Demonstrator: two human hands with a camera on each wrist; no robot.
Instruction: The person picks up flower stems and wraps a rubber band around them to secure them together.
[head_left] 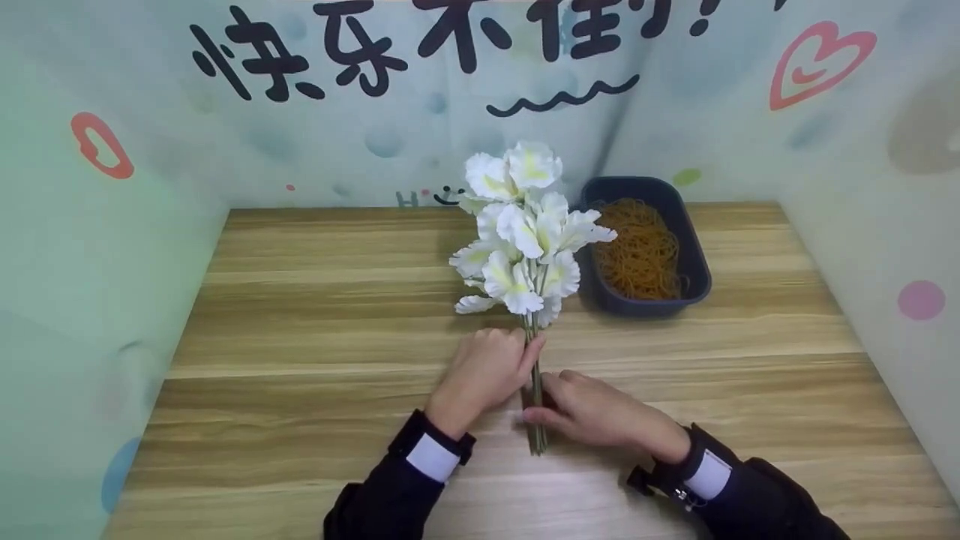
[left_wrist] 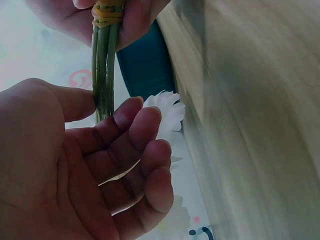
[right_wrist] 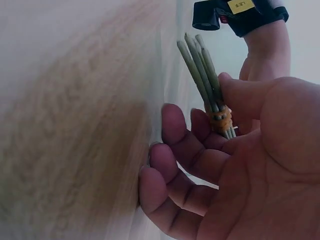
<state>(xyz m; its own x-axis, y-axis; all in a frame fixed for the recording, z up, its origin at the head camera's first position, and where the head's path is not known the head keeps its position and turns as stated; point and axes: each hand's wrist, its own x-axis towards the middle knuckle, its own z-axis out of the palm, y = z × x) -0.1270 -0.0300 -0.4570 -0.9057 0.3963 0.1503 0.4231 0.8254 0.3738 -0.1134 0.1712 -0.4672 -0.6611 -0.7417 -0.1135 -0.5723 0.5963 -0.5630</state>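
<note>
A bunch of white artificial flowers (head_left: 521, 232) with yellow-tinged petals lies over the table, blooms pointing away from me. My left hand (head_left: 486, 371) pinches the green stems (left_wrist: 103, 75) between thumb and index finger just below the blooms, its other fingers loosely curled. Lower down, near the cut ends, my right hand (head_left: 600, 409) holds the same stems with its thumb (right_wrist: 240, 95) against them and fingers curled behind. An orange rubber band (right_wrist: 220, 119) is wound several times round the stems at the right hand; it also shows in the left wrist view.
Behind the right hand, a dark blue plastic basin (head_left: 694, 277) holds a heap of orange-brown rubber bands (head_left: 637, 251), close beside the blooms. The wood-grain table (head_left: 300, 322) is bordered by printed cloth walls (head_left: 375, 150) at the back and both sides.
</note>
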